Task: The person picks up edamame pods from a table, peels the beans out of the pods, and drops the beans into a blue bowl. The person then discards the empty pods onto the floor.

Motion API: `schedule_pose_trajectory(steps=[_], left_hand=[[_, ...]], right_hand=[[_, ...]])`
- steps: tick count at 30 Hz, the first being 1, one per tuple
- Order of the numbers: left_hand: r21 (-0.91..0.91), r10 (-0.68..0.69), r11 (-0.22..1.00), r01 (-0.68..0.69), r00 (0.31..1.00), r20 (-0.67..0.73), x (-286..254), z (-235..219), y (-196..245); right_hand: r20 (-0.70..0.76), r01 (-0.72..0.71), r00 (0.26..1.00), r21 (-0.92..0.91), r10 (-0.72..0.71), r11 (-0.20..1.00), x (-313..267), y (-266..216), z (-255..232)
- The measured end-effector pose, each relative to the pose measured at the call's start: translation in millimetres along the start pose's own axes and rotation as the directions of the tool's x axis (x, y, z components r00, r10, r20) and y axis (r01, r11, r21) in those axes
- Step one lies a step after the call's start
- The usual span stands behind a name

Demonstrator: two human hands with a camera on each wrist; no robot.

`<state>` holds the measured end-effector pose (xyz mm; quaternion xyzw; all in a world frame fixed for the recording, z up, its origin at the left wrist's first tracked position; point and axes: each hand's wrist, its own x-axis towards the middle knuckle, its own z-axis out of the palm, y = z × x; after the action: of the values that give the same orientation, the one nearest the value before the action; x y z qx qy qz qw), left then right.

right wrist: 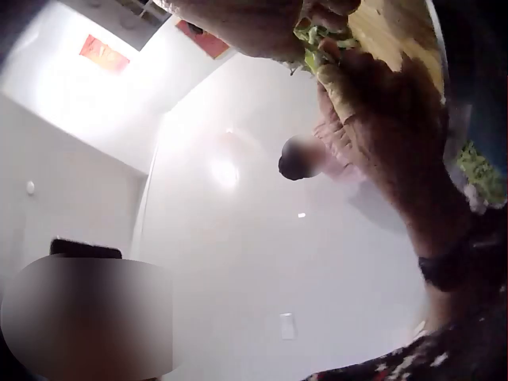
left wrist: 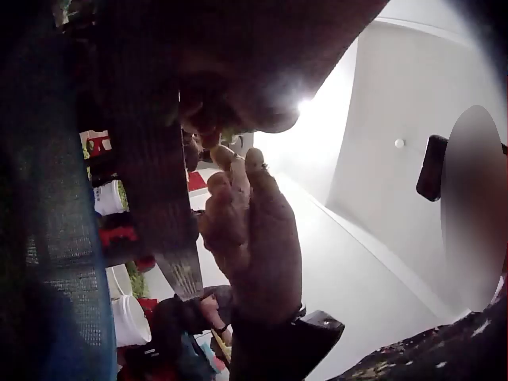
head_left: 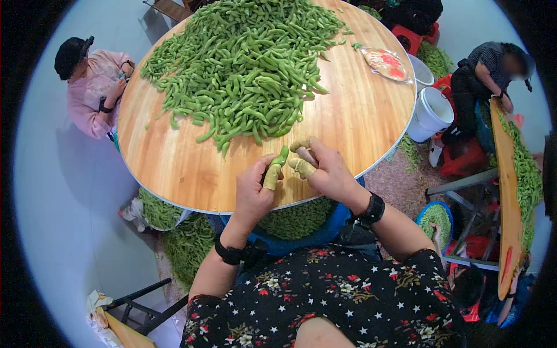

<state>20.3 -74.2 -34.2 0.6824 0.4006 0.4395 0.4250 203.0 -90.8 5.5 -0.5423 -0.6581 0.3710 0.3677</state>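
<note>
My left hand pinches a green soybean pod between thumb and fingers, just over the table's near edge. Close to its right, my right hand has its thumb and forefinger bent towards the pod with a gap between them; nothing shows in that gap. Pale yellow-green covers wrap the thumb of each hand and the right forefinger. In the right wrist view, green pods show at the left fingertips. A big heap of soybean pods lies on the round wooden table in front of me.
A blue tub of green beans stands below the table edge at my lap. A clear packet lies at the table's right, beside a white bucket. Other people sit left and right. More pods cover the floor at left.
</note>
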Motion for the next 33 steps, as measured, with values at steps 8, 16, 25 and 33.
schedule_pose_trajectory(steps=[8,16,25,33], left_hand=[[0.269,0.224,0.931,-0.245,0.969,0.109,-7,-4,13],[0.049,-0.092,0.995,0.091,0.996,0.015,-10,-5,4],[0.299,0.199,0.937,-0.18,0.979,-0.033,-8,2,6],[0.437,0.294,0.864,-0.249,0.955,-0.036,-13,4,8]], right_hand=[[0.162,-0.115,0.986,0.556,0.028,0.823,7,30,17],[0.286,-0.312,0.938,0.449,0.197,0.837,-9,3,7],[0.312,-0.29,0.939,0.5,0.143,0.816,-8,-2,12],[0.323,-0.314,0.933,0.514,0.159,0.799,-8,0,12]])
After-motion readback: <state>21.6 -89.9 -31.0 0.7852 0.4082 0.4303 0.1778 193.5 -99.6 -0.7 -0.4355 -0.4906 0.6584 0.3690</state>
